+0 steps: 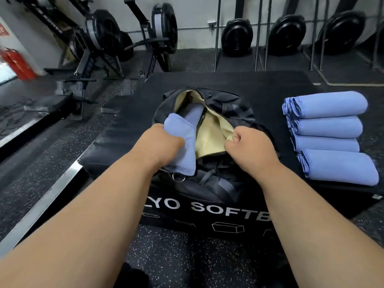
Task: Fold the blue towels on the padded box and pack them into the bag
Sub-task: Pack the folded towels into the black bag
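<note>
The left hand (161, 142) has its grip closed round a folded towel (182, 140), whose far end is already inside the open bag (228, 109) while its near end sticks out over the rim. The right hand (249, 146) has its grip pinched on the tan lining (214, 132) at the bag's near edge, holding the mouth apart. The bag sits on the padded box (128, 129), and four more folded towels (330, 134) lie in a row on the box, well to the right of the bag.
</note>
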A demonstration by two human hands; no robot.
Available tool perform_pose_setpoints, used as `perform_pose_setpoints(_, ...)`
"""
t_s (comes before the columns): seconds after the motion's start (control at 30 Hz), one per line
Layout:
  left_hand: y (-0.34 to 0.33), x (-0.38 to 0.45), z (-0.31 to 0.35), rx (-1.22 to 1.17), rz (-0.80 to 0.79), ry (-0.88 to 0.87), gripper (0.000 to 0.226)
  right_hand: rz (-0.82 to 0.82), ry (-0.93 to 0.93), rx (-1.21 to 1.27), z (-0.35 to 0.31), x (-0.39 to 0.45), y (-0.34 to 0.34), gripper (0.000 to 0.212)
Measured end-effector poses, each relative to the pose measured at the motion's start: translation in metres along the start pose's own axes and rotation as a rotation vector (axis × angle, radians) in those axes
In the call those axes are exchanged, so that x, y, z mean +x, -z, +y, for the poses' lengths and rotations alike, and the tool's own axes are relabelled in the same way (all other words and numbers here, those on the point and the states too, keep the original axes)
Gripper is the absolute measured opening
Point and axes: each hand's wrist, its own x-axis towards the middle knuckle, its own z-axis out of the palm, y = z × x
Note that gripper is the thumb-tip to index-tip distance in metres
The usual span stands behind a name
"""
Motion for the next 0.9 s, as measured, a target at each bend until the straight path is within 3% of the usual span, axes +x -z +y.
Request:
perform_pose_setpoints(0.13, -0.003, -0.004, 0.008, 0.047, -0.026, -0.014, 0.016, 0.023, 0.049, -0.092, 0.002, -0.014, 0.011, 0.007)
perform_pose_setpoints(0.27, -0.005, -0.008, 0.015, 0.054, -0.043, -0.026, 0.019, 0.002, 0.106, -0.199, 0.003, -0.027, 0.024, 0.042)
perform_pose_setpoints(0.4, -0.005, -0.006, 0.023, 0.078, -0.061, -0.024, 0.02, -0.069, 0.059, -0.223, -0.002, -0.035, 0.035, 0.053)
perform_pose_setpoints(0.6, -0.014, 0.024, 0.05, 0.119, -0.129, -0.085, 0.018, -0.048, 0.003, -0.048, 0.005, -0.037, 0.047, 0.073)
perform_pose_setpoints(0.73, -0.04, 0.048, 0.067, -0.163, -0.197, -0.081, 0.016, -0.006, 0.001, 0.066, 0.012, -0.035, 0.054, 0.079)
perform_pose_setpoints(0.9, -0.088, 0.065, 0.079, -0.223, -0.343, 0.029, 0.036, 0.005, 0.035, 0.189, 0.025, -0.022, 0.062, 0.077)
